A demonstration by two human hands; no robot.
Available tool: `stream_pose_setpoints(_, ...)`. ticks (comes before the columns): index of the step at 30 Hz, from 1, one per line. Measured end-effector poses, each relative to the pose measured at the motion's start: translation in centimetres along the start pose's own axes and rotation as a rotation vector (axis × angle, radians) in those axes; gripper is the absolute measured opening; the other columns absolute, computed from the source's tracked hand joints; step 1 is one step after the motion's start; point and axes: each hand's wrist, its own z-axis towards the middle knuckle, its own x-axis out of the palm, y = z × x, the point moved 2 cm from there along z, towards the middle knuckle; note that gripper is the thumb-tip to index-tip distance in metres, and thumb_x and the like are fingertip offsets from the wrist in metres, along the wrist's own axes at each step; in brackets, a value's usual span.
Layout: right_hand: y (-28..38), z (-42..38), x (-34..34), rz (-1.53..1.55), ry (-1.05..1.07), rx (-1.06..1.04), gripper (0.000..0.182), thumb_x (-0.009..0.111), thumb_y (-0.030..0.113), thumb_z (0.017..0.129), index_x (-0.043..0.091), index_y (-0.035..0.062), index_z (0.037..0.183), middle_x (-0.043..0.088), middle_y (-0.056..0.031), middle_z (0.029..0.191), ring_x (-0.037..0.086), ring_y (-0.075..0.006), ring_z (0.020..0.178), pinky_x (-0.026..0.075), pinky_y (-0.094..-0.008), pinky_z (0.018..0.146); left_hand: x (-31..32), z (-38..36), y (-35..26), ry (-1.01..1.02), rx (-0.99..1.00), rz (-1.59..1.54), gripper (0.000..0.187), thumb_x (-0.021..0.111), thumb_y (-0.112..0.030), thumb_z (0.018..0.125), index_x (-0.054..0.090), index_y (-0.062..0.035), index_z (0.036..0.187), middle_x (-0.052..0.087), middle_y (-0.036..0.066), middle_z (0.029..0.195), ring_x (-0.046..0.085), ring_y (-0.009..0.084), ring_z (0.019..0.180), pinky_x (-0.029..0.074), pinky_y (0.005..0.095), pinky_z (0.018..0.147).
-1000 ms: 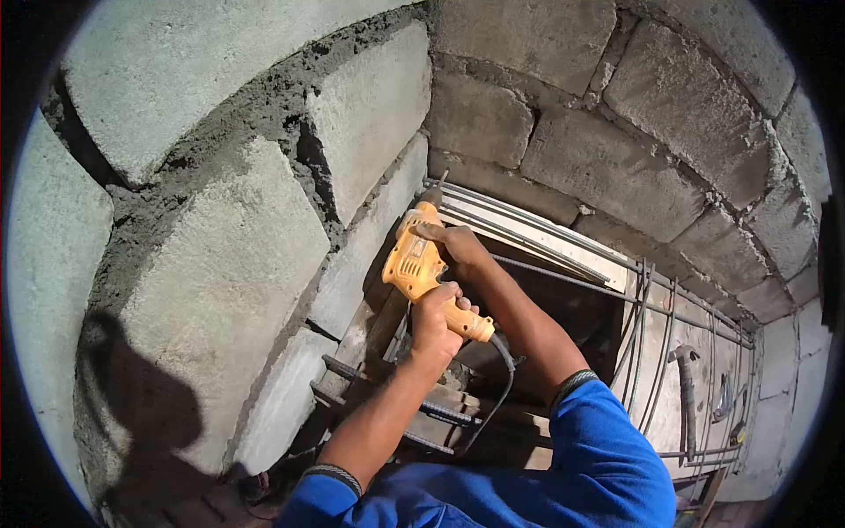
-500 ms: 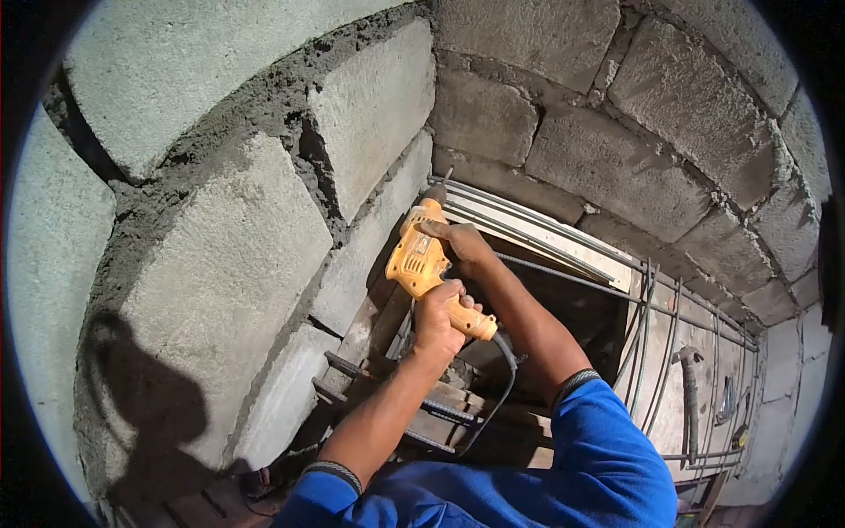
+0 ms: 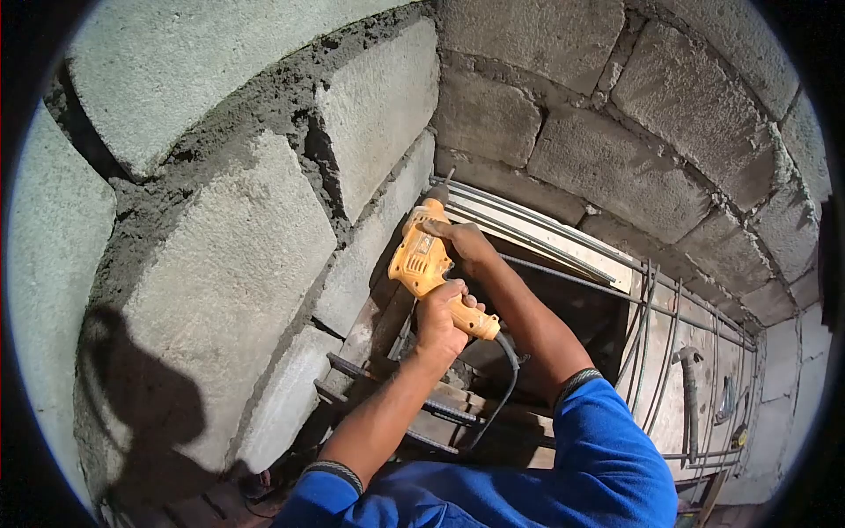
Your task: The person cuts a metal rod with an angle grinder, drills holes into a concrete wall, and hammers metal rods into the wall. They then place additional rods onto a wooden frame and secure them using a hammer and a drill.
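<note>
A yellow corded power drill (image 3: 421, 262) is held in both hands, its chuck and thin bit directed up toward the corner where two block walls meet. My left hand (image 3: 440, 324) is wrapped around the rear handle, just above where the dark cord (image 3: 512, 359) leaves it. Farther forward, my right hand (image 3: 465, 242) grips the drill's body near the chuck, thumb along the casing and the other fingers mostly hidden behind it. The drill bit (image 3: 451, 175) reaches close to the base of the wall, beside a pale board (image 3: 546, 231) with steel bars along it.
Grey concrete block walls rise on the left (image 3: 229, 255) and right (image 3: 607, 158), with rough mortar joints. Reinforcing bars (image 3: 563, 271) cross a dark opening under my arms. A claw hammer (image 3: 690, 396) lies on the boards at right, past several tied upright bars (image 3: 647, 339).
The view has shifted very slightly. Both hands keep the same hold on the drill, and its bit stays at the same spot by the wall.
</note>
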Motion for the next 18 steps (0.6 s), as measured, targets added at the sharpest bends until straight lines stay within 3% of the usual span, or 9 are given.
stream_pose_setpoints(18,-0.3,0.9,-0.6,0.042,0.012,-0.026,0.046,0.083,0.029,0.077,0.068,-0.0094,0.098,0.071,-0.0123,0.088,0.068,-0.0209,0.073,0.054,-0.0313,0.068,0.4,0.1,0.1,0.015,0.026,0.034,0.016,0.069,-0.013,0.077,0.056,-0.0103,0.086,0.054,0.001,0.072,0.055,0.0154,0.063,0.050,0.0406,0.072)
